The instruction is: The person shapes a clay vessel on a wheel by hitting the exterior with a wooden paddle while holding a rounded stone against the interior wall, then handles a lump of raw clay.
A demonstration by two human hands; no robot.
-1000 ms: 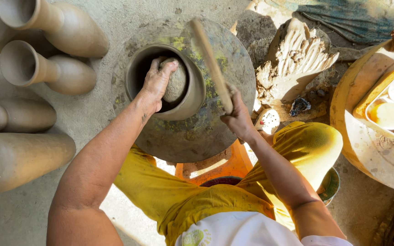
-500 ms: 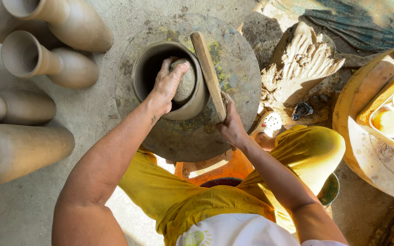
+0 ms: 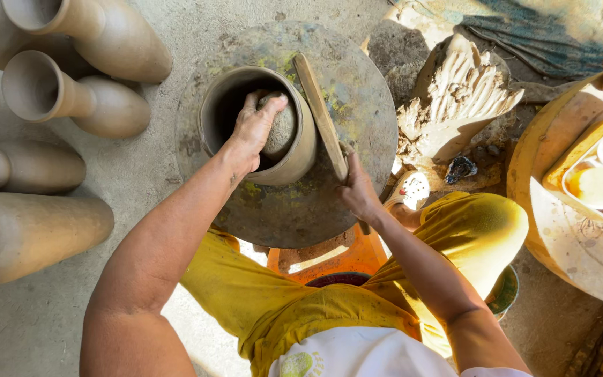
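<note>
A wet clay pot (image 3: 294,164) stands on a round pottery wheel (image 3: 357,91) in front of me. My left hand (image 3: 254,129) reaches inside the pot and grips a rounded stone (image 3: 282,129) pressed against the inner wall. My right hand (image 3: 357,192) grips a flat wooden paddle (image 3: 317,105) that lies against the pot's outer wall, opposite the stone. My knees in yellow trousers sit below the wheel.
Several unfired clay vases (image 3: 82,87) lie on the concrete floor at the left. A lump of raw clay (image 3: 458,105) sits right of the wheel. At the far right a large round basin (image 3: 581,244) holds a white tray (image 3: 601,181).
The paddle has swung in against the pot's outer wall. My left hand with the stone has stayed inside the pot, shifting slightly along the wall.
</note>
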